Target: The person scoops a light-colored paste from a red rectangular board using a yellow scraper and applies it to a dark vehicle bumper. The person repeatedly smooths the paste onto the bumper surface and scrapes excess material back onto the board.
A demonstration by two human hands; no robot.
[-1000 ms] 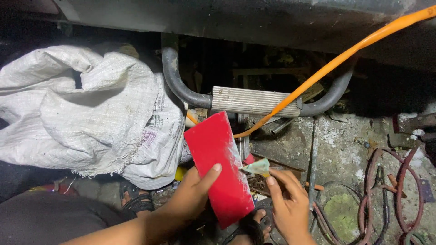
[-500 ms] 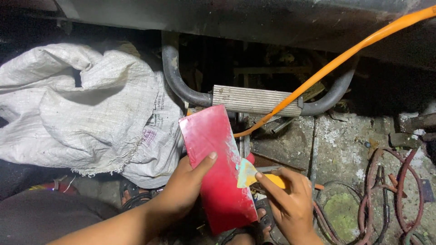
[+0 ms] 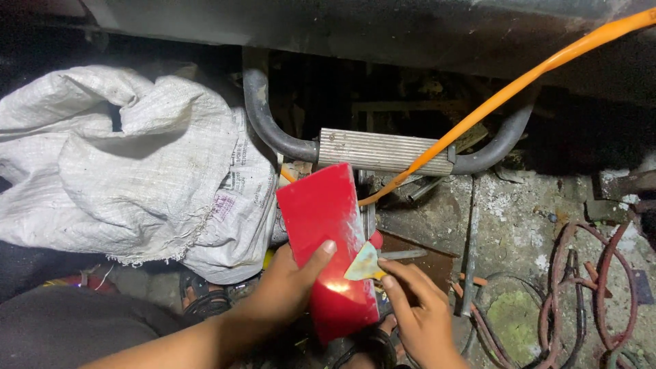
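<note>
My left hand (image 3: 290, 287) grips a glossy red flat panel (image 3: 321, 225) by its lower left edge, thumb lying across its face. The panel stands tilted, its top edge near the ribbed metal footrest (image 3: 383, 152). My right hand (image 3: 420, 318) holds a small pale triangular piece (image 3: 362, 265), like worn sandpaper, pressed against the panel's right edge. The lower end of the panel is partly hidden behind my hands.
A white woven sack (image 3: 130, 164) lies crumpled at left. An orange cable (image 3: 506, 96) runs diagonally from upper right to the footrest. A curved grey tube (image 3: 263, 113) holds the footrest. Reddish hoses (image 3: 588, 287) coil on the dirty concrete floor (image 3: 519, 225) at right.
The red panel has turned a little more upright and shifted right. My right hand has slid the pale piece down along the panel's right edge.
</note>
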